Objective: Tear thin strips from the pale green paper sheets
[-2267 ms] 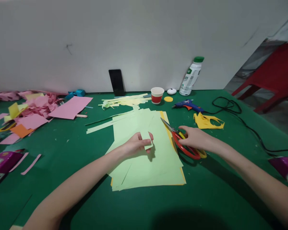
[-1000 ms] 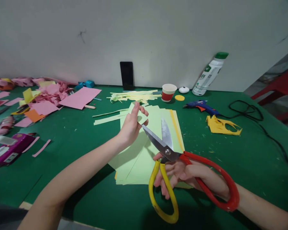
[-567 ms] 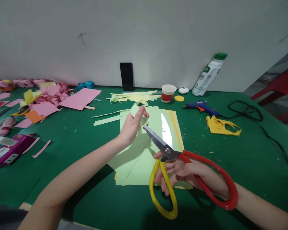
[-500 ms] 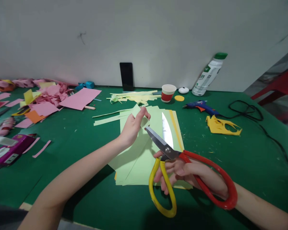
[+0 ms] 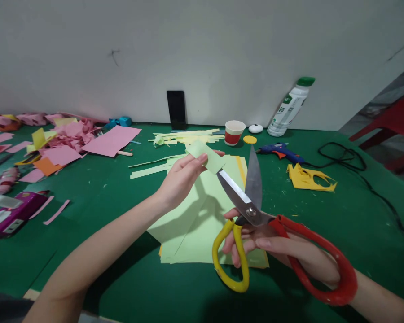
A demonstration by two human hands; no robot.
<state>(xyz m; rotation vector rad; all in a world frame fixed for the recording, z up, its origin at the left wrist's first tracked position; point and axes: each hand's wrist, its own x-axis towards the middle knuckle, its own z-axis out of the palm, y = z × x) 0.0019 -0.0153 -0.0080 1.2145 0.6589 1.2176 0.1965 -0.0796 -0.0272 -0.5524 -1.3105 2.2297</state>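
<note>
My left hand (image 5: 183, 179) pinches a small piece of light green paper (image 5: 204, 154) between thumb and fingers. In my right hand (image 5: 256, 242) is a big pair of scissors (image 5: 251, 211) with one yellow and one red handle. Its blades are spread wide, and the tip of the left blade meets the lower right corner of the green piece. Below both hands lies a stack of light green paper sheets (image 5: 191, 224), with yellow-orange edges showing at the sides. Green paper strips (image 5: 151, 169) rest at the stack's upper left.
Along the wall stand a black phone (image 5: 177, 110), a red and white paper cup (image 5: 234, 133) and a leaning bottle (image 5: 287, 110). To the right lie a blue glue gun (image 5: 281, 152) with its cord and a yellow paper scrap (image 5: 309, 178). Pink paper (image 5: 112, 140) is heaped left.
The scissors' blades have spread wider, and my right hand has shifted slightly right. My left hand has turned, so the green piece shows its face more and sits close to the blade tip.
</note>
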